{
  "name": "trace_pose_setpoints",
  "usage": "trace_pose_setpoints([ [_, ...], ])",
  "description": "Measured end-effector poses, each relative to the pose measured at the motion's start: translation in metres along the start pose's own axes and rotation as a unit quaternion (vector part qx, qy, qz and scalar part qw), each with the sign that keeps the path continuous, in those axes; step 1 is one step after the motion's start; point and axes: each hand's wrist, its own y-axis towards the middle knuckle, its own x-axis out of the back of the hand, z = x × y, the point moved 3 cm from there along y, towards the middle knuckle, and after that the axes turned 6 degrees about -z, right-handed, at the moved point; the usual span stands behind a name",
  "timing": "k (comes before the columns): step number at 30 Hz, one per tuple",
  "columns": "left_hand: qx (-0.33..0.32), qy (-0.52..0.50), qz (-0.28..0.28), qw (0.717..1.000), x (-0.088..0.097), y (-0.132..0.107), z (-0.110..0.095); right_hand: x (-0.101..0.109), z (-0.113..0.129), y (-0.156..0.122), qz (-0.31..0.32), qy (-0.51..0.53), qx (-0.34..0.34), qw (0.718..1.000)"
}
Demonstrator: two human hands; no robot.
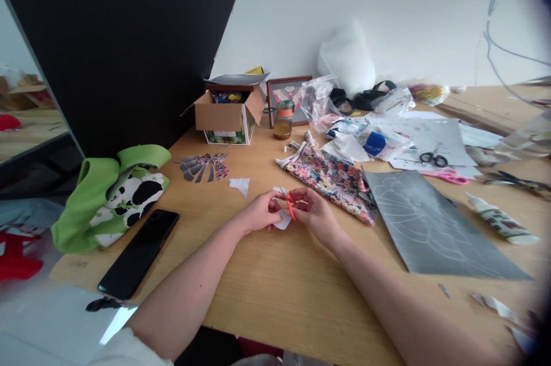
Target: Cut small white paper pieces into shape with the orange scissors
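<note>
Both of my hands meet over the middle of the wooden table. My right hand has its fingers in the loops of small orange-handled scissors, whose blades point up and left. A small white piece of paper or cloth is pinched in my left hand, right at the scissors. To the left lies another white scrap. Beyond it is a fan-shaped arrangement of grey and floral cut pieces. Folded floral fabric lies just behind and right of my hands.
A grey sheet with white line drawing, a glue bottle, pink scissors and black scissors lie right. A phone and green panda-print bag are left. Behind stand an open carton and a jar.
</note>
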Motion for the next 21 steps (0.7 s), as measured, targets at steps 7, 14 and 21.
trace_pose_setpoints([
  [7,0.008,-0.024,-0.004,1.0,-0.0006,-0.0004,-0.0011,0.001,-0.0045,-0.0001,-0.008,0.011,0.002,1.0],
  [14,0.052,-0.099,-0.04,0.993,0.0019,-0.0001,-0.0012,0.0036,-0.0054,0.002,-0.029,0.015,0.011,0.999],
  [21,0.047,-0.18,-0.059,0.981,0.0054,0.001,-0.0024,0.0044,-0.0049,0.002,-0.043,0.024,0.016,0.999],
])
